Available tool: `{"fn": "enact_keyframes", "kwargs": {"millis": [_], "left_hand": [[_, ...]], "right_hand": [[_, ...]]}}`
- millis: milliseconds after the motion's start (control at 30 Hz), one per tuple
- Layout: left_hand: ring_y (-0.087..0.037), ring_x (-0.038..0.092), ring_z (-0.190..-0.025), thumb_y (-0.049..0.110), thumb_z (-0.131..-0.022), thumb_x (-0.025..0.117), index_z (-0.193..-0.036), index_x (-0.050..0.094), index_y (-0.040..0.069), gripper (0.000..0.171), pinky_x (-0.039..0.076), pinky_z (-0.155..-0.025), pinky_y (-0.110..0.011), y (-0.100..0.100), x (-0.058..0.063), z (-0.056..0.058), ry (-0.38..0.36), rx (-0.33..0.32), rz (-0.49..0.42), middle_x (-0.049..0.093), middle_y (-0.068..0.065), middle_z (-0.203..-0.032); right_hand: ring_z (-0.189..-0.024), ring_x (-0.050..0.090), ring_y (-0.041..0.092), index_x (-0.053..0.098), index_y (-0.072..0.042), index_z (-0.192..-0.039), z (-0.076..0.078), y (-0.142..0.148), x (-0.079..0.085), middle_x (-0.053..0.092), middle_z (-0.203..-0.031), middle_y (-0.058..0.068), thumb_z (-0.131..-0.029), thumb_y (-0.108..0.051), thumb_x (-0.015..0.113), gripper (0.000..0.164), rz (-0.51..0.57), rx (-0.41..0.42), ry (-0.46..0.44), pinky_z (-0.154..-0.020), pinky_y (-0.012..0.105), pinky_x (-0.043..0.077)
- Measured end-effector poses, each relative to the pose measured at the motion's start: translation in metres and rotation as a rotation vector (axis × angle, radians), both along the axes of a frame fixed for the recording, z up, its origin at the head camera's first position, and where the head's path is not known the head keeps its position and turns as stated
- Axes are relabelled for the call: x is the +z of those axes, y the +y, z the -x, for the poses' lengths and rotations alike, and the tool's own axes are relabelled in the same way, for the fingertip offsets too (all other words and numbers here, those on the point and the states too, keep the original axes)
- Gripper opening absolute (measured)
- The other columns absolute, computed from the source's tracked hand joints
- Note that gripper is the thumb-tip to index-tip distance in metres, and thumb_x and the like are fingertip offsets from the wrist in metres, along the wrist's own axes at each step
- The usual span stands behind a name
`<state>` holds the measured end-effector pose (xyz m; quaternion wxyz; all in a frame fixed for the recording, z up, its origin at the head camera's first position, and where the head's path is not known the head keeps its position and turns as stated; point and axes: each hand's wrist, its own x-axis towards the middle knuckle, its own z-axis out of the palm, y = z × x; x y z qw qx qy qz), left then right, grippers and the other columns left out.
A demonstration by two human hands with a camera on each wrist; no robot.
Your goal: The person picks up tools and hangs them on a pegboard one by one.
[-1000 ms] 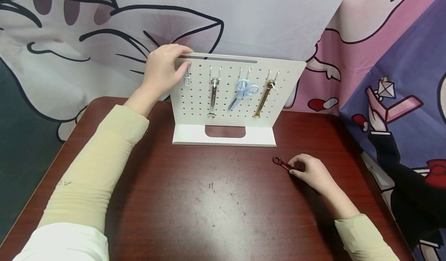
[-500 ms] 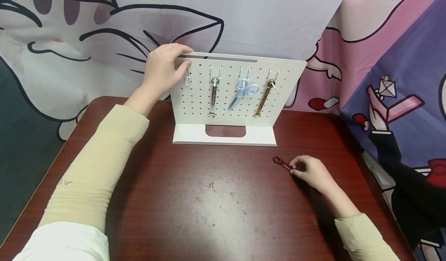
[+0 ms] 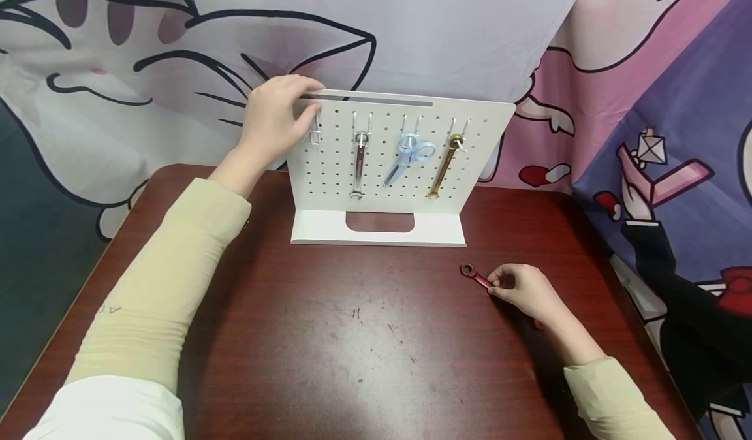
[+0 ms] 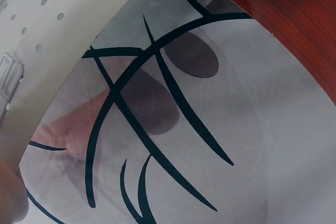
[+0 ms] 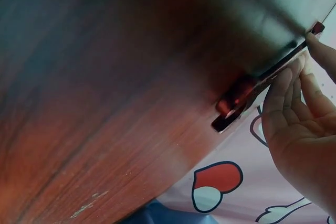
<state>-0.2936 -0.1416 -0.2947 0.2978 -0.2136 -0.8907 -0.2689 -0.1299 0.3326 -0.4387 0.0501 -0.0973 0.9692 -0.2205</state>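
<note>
My left hand [image 3: 273, 113] grips the upper left corner of a white pegboard [image 3: 405, 198], thumb on its front face and fingers over the top edge. Low over the table at right, my right hand [image 3: 525, 290] pinches a dark red wrench [image 3: 474, 275] between thumb and fingers. Its ring end points toward the board. In the right wrist view the wrench's open end [image 5: 231, 103] shows below the fingers, close to the table surface. The palm and wrist hide part of its shaft in the head view.
On the board's hooks hang a silver wrench with a dark shaft [image 3: 360, 159], light blue scissors [image 3: 405, 156] and a gold wrench [image 3: 445, 169]. Another hook [image 3: 315, 133] sits beside the left thumb. Printed cloth [image 3: 446, 35] stands behind the brown table [image 3: 352, 335].
My right hand has dipped very slightly toward me with the wrench, and a red end of it now shows beneath the wrist. The left hand stays on the board's corner.
</note>
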Motion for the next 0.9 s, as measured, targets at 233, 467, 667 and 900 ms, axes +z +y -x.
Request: {"fn": "enact_keyframes", "kwargs": {"millis": [233,467,667,900], "left_hand": [[-0.036,0.071,-0.122,0.010,-0.099,0.069,-0.122,0.076,0.005,0.025,0.054,-0.105,-0.053,0.000,-0.001,0.000,0.008,-0.001,-0.006,0.078,-0.014,-0.123],[-0.036,0.071,-0.121,0.010,-0.098,0.069,-0.121,0.076,0.005,0.025,0.054,-0.104,-0.053,0.000,-0.001,0.001,0.013,-0.006,-0.013,0.079,-0.013,-0.122],[-0.035,0.072,-0.119,0.008,-0.096,0.071,-0.119,0.078,0.006,0.024,0.054,-0.102,-0.052,-0.001,0.000,0.002,0.021,-0.021,-0.032,0.079,-0.013,-0.121],[-0.036,0.073,-0.118,0.008,-0.097,0.072,-0.118,0.079,0.006,0.023,0.055,-0.101,-0.053,-0.002,0.000,0.004,0.025,-0.035,-0.043,0.080,-0.013,-0.121]], "right_hand": [[-0.070,0.055,0.003,0.076,-0.014,-0.085,-0.001,-0.001,0.001,0.067,-0.075,-0.006,-0.085,-0.010,0.085,0.009,0.023,0.008,-0.020,-0.067,0.023,0.044],[-0.069,0.054,0.003,0.073,-0.016,-0.084,-0.002,-0.001,0.000,0.066,-0.075,-0.007,-0.086,-0.011,0.083,0.011,-0.001,0.012,-0.026,-0.066,0.023,0.043],[-0.069,0.056,0.005,0.072,-0.015,-0.084,-0.004,-0.004,0.001,0.067,-0.075,-0.006,-0.086,-0.009,0.083,0.012,0.010,-0.003,-0.019,-0.067,0.023,0.044],[-0.074,0.058,0.007,0.073,-0.015,-0.084,-0.004,-0.013,0.005,0.069,-0.078,-0.005,-0.087,-0.009,0.085,0.014,0.002,0.005,0.020,-0.070,0.024,0.045]]}}
